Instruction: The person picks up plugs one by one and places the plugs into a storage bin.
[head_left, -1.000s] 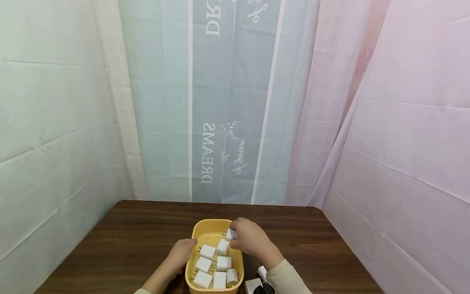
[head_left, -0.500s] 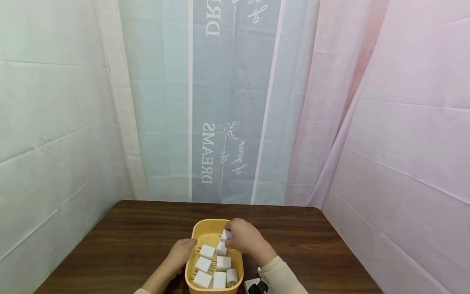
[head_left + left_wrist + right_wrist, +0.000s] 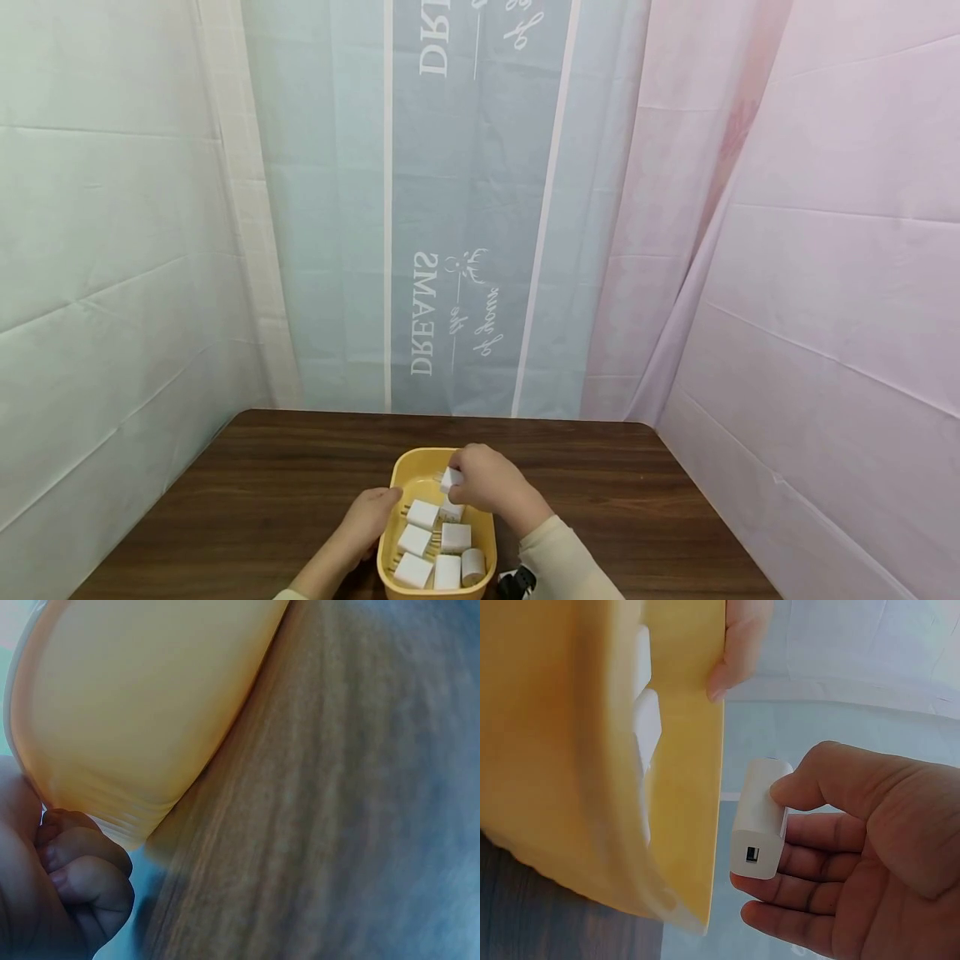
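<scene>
A yellow bin [image 3: 401,467] holds several white plug adapters [image 3: 412,570]. My left hand [image 3: 366,518] pinches the bin's left rim, thumb on top; in the left wrist view its curled fingers [image 3: 94,881] lie against the outer wall [image 3: 142,697]. Over the bin's far right part, my right hand [image 3: 491,483] holds a white adapter [image 3: 452,479] with its prongs pointing left. The right wrist view shows that adapter [image 3: 759,817] between thumb and fingers, its USB port visible, beside the bin wall [image 3: 694,750].
The bin stands on a dark wooden table [image 3: 300,467]. Right of it, a black item [image 3: 517,582] lies partly hidden by my right sleeve [image 3: 566,558]. Fabric sheets [image 3: 337,208] hang behind the table and on both sides.
My right hand has moved a little left over the bin with the adapter in its grip. The sleeve now covers more of the items right of the bin. My left hand has stayed put.
</scene>
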Demonstrator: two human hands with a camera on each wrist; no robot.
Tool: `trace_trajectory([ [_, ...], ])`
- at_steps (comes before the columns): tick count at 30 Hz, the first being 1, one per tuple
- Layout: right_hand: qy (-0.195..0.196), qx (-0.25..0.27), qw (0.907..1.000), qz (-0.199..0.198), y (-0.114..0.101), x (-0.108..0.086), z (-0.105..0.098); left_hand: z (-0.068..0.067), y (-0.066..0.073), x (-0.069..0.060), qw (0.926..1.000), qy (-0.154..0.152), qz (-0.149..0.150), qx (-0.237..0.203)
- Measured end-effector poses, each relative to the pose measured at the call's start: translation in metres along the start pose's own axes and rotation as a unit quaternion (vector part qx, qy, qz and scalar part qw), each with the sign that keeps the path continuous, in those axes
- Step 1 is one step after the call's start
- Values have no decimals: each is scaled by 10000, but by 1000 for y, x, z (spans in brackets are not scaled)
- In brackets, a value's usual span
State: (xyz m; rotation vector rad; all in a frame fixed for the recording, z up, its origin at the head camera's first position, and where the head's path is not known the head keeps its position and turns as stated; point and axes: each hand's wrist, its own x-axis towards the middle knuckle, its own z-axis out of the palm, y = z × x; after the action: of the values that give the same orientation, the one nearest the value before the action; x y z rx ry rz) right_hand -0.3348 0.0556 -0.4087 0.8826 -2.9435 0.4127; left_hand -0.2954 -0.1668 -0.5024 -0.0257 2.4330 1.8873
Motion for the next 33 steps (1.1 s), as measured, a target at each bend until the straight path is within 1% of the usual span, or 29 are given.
trace_trajectory([
  [6, -162, 136, 9998, 68, -8, 0, -3, 1, -1, -1, 9999, -87, 96, -88],
  [9, -211, 221, 9995, 22, -10, -1, -3, 2, -3, 0, 9999, -99, 78, -96],
  [13, -198, 265, 9994, -35, -13, 0, -3, 3, -4, 1, 10000, -5, 33, -58],
  [20, -119, 206, 9997, -26, -18, 3, 0, 2, -6, 0, 9999, 119, 91, 27],
  [28, -254, 131, 9995, 150, -21, 12, 4, 0, -5, 2, 9999, 37, 107, 29],
  [31, -289, 118, 9993, 218, -22, 15, 5, 0, -5, 1, 9999, 71, 124, 27],
  [33, -317, 148, 9990, 265, -22, 17, 5, 1, -5, 1, 9999, 61, 141, -50],
])
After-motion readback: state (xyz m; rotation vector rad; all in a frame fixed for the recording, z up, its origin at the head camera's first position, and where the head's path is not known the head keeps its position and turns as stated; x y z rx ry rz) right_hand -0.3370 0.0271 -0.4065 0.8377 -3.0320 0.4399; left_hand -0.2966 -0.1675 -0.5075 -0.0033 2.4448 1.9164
